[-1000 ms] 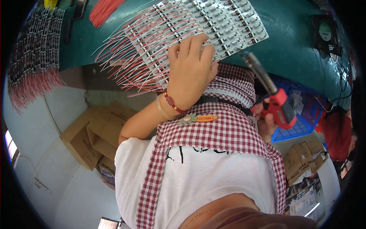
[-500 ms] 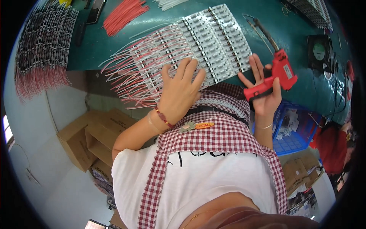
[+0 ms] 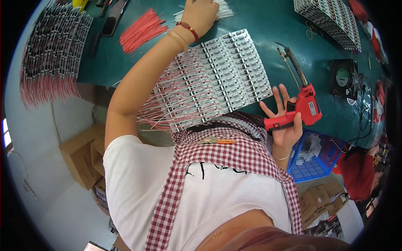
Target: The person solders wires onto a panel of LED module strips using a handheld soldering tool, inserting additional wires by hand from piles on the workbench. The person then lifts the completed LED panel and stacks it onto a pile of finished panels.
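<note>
My left hand [image 3: 200,17] reaches to the top edge of the view, over a bundle of white wires [image 3: 226,10]. Its fingers are curled down on the bundle; the fingertips are hidden. My right hand [image 3: 286,133] holds a red soldering gun [image 3: 309,106] by its handle across the palm, some fingers stretched out and the tip pointing away from me. Between my arms, a sheet of white circuit boards [image 3: 232,71] lies at the table's near edge. Red and white wires [image 3: 184,90] hang from its left part, which my left forearm partly covers.
A bundle of red wires [image 3: 142,31] and a phone [image 3: 114,19] lie at the far left. Wired boards [image 3: 54,46] stack at the left edge. More boards [image 3: 331,19] and a black fan [image 3: 344,78] stand on the right. A blue basket [image 3: 314,165] sits below the table edge.
My left hand has left the board sheet and moved far forward to the white wires. My right hand still holds the soldering gun. The head view has shifted slightly.
</note>
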{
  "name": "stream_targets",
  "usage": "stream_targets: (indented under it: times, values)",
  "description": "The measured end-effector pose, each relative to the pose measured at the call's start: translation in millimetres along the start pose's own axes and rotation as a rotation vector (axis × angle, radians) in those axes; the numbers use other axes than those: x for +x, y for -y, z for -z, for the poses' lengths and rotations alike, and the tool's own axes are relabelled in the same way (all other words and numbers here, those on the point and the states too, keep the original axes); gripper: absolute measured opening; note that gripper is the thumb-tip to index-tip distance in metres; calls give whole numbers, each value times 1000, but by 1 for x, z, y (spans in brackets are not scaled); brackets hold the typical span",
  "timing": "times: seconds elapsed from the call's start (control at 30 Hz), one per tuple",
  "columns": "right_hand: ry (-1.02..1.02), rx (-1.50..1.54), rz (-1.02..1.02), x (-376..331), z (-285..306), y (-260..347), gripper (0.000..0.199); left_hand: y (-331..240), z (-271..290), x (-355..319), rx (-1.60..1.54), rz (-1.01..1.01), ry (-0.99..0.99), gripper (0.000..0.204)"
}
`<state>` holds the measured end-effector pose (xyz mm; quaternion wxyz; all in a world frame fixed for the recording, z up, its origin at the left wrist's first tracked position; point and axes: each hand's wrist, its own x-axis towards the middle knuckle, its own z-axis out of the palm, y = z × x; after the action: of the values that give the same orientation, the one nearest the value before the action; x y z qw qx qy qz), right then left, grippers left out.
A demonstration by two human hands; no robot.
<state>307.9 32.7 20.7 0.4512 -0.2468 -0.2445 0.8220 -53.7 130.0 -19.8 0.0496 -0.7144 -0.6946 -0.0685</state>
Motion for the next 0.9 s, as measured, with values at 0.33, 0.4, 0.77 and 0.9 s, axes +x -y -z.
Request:
stream_targets:
  times: [0.33,0.4,0.77,0.9]
  values:
    - [22,-15,28,14,-5,22,39,13,10,2,-173,170,-174,14]
    - [20,-14,34,15,-2,23,39,2,47,2,-321,230,-172,17]
    - [41,5,-19,17,-9,19,40,-28,25,-49,-1417,391,-715,31]
    - [27,-10,-13,16,-12,18,42,-29,32,-53,-1460,360,-629,28]
